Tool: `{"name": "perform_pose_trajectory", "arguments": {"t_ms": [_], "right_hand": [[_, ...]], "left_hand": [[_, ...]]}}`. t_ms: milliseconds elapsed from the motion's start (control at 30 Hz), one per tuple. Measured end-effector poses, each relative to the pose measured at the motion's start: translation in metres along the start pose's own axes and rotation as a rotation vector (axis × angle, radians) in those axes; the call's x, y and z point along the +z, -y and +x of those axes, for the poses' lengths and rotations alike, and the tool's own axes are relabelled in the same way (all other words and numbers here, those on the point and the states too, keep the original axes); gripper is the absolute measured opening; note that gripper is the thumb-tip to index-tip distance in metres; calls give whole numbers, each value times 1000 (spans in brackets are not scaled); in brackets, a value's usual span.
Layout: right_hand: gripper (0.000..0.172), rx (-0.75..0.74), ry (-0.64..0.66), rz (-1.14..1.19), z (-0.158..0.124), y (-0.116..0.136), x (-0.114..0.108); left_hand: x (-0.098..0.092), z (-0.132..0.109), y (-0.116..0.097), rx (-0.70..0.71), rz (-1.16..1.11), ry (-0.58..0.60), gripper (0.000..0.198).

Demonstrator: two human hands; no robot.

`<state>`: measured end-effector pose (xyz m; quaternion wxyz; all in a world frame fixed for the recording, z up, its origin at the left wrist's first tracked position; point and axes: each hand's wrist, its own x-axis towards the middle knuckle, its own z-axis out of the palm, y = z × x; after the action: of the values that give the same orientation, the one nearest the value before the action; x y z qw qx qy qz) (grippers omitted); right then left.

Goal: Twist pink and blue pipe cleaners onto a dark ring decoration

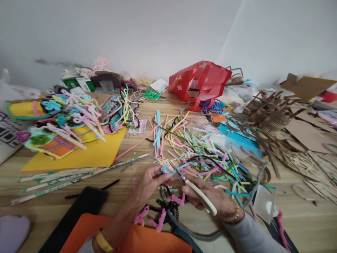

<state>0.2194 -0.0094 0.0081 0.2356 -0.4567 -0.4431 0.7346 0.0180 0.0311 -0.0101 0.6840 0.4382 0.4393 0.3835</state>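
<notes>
Okay, right at the centre of my view, the left hand point(150, 181) is closed in a pinch on a short blue pipe cleaner point(165, 169), held near its end so the tip stands out firm instead of flopping. The right hand point(207, 198) is closed around a pair of scissors point(198, 191), the cream handle snug in the palm and the blades point(177, 172) pointing up and left, right beside that blue tip. Both hands hover just above the table's near edge, which keeps the work in front of my camera and off the heap. Behind them spreads a big loose pile of pipe cleaners point(200, 158) in every colour, all within easy reach. Nearer me, pink pipe cleaner bits point(160, 219) sit on an orange sheet point(171, 242) below the hands. To the left, striped sticks point(58, 182) lie beside a black phone point(81, 203), and a yellow card point(92, 158) carries pipe cleaner flowers point(51, 105). Further back stands a red bag point(200, 82), while cardboard cutouts point(265, 112) and wooden sticks point(310, 172) crowd the right side of the wooden table point(137, 147).
</notes>
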Motion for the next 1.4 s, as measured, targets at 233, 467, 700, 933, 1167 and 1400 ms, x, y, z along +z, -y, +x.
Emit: {"name": "perform_pose_trajectory", "arguments": {"t_ms": [233, 467, 700, 933, 1167, 1400], "right_hand": [[44, 80, -82, 243, 2, -16, 2], [53, 132, -121, 478, -1, -15, 14], [39, 126, -62, 621, -2, -17, 19], [37, 171, -28, 770, 0, -15, 12], [27, 195, 79, 911, -8, -6, 15], [23, 226, 178, 1029, -14, -18, 17]], "left_hand": [[1, 4, 4, 36, 81, 21, 17], [0, 6, 6, 48, 162, 39, 16], [1, 6, 7, 30, 185, 37, 13], [-7, 4, 8, -19, 42, -19, 19], [-15, 2, 4, 87, -12, -55, 13], [-18, 5, 3, 114, -27, -122, 11]]}}
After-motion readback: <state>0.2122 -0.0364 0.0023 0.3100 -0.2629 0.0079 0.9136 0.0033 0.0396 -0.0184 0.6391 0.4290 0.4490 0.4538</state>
